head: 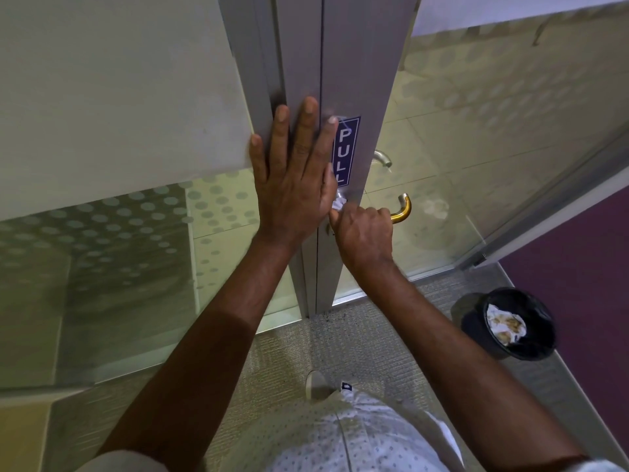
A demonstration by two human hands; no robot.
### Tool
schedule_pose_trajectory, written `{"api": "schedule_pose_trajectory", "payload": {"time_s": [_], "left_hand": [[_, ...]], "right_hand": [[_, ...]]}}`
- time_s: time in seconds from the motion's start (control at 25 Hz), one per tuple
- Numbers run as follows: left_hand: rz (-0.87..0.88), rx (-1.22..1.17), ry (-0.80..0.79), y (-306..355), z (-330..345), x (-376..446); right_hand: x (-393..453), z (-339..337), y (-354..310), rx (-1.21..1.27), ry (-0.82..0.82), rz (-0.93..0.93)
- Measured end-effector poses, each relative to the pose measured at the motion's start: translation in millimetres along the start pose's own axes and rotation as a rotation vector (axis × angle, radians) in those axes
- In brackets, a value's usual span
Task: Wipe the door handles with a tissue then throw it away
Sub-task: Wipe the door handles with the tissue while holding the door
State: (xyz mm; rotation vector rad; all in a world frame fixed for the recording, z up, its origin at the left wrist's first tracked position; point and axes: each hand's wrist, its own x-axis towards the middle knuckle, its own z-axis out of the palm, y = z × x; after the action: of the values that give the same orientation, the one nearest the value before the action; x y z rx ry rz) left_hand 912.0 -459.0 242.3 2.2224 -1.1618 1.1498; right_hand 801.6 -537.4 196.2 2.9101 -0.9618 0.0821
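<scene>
My left hand (292,175) lies flat, fingers spread, against the grey metal door frame (367,80), partly covering a blue PULL sticker (347,151). My right hand (366,229) is closed around the near door handle (403,209), whose brass-coloured curved end sticks out to the right. A crumpled white tissue (338,203) shows between the two hands, pressed at the handle's base. A second, silver handle (383,157) is visible through the glass on the far side of the door.
A black lined waste bin (510,323) with crumpled paper inside stands on the carpet at the lower right, by a purple wall (578,267). Frosted glass panels with a dot pattern flank the frame on both sides. My shoe shows on the carpet below.
</scene>
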Motion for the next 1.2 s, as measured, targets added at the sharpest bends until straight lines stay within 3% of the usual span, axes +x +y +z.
{"api": "schedule_pose_trajectory", "payload": {"time_s": [0.08,0.24,0.6,0.72,0.88,1.04,1.2], "left_hand": [[-0.009,0.011,0.006,1,1,-1],[-0.007,0.006,0.029,2,3,0],[-0.025,-0.02,0.04,3,2,2],[-0.032,-0.025,0.028,4,0,1],[-0.032,-0.026,0.022,2,2,-1],[-0.033,-0.026,0.039,3,5,0],[-0.041,-0.036,0.06,4,5,1]], "right_hand": [[-7,6,-3,0.095,0.094,0.077],[-25,23,-3,0.063,0.218,0.05],[3,-5,0,-0.005,-0.069,-0.003],[3,-6,3,-0.013,-0.052,-0.045],[-10,4,-4,0.119,0.038,0.072],[-27,17,-8,0.052,0.113,0.091],[-17,6,-17,-0.077,0.016,0.124]]}}
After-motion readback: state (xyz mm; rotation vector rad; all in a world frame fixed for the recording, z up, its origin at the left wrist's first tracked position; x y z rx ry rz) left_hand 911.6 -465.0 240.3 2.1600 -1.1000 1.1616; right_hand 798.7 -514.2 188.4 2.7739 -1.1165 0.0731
